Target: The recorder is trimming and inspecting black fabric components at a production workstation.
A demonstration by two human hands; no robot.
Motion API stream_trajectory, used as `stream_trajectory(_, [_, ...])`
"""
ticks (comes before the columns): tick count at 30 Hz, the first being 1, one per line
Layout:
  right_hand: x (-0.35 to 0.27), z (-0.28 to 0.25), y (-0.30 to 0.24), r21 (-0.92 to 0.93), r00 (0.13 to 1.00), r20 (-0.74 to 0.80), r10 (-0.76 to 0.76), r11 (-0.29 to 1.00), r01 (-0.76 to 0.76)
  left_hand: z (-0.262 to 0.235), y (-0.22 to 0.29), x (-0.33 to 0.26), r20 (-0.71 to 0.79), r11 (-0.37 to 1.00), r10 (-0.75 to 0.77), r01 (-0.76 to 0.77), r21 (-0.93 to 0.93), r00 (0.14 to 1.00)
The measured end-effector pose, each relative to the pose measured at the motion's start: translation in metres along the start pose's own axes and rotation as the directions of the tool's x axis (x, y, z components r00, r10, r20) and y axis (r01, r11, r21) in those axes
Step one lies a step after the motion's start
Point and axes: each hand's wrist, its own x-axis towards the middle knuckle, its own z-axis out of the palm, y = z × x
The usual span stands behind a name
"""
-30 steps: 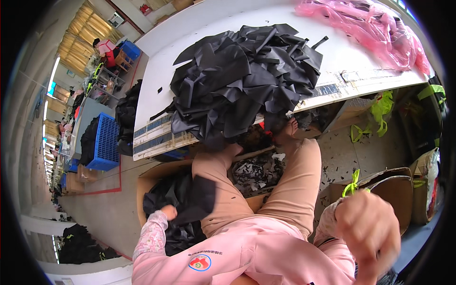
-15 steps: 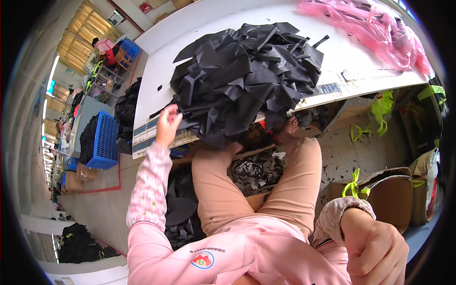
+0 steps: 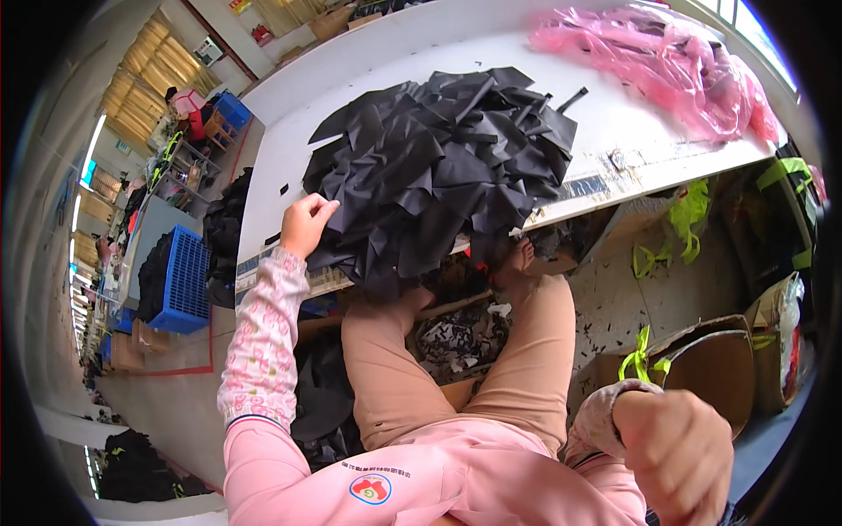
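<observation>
Black fabric pile (image 3: 438,167) touched by left hand (image 3: 307,224).

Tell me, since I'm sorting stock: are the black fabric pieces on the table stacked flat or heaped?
Heaped: the black fabric pieces lie crumpled and overlapping, some hanging over the table edge.

Garment factory floor or cutting workshop. Long white worktable (image 3: 289,114) heaped with cut black fabric pieces (image 3: 438,167); pink plastic bags (image 3: 667,61) at the far end. Black offcuts (image 3: 456,333) in cardboard boxes under the table. Blue crate (image 3: 180,280) of dark cloth in the aisle, further workstations (image 3: 189,114) beyond.
</observation>
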Motion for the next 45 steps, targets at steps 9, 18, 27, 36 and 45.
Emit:
stream_trajectory(9, [-0.114, 0.053, 0.097, -0.344, 0.524, -0.509, 0.683, 0.397, -0.851, -0.016, 0.133, -0.141, 0.185, 0.291, -0.023, 0.184, -0.939, 0.982])
stream_trajectory(18, [-0.117, 0.058, 0.072, -0.028, 0.31, -0.397, 0.864, 0.327, -0.945, 0.018, 0.142, -0.192, -0.099, 0.585, 0.215, -0.21, -0.784, 0.971])
stream_trajectory(27, [-0.09, 0.046, 0.068, 0.38, 0.089, -0.603, 0.793, 0.384, -0.842, 0.056, 0.128, -0.209, 0.58, 0.213, 0.284, 0.539, -0.815, 0.764])
stream_trajectory(36, [-0.145, 0.041, 0.068, 0.479, -0.025, -0.492, 0.87, 0.246, -0.843, 0.076, 0.116, -0.203, 0.452, -0.057, -0.087, 0.449, -0.892, 0.888])
stream_trajectory(45, [-0.133, 0.046, 0.063, 0.005, 0.179, -0.525, 0.832, 0.213, -0.977, 0.096, 0.115, -0.182, 0.093, 0.37, -0.169, 0.151, -0.917, 0.981])
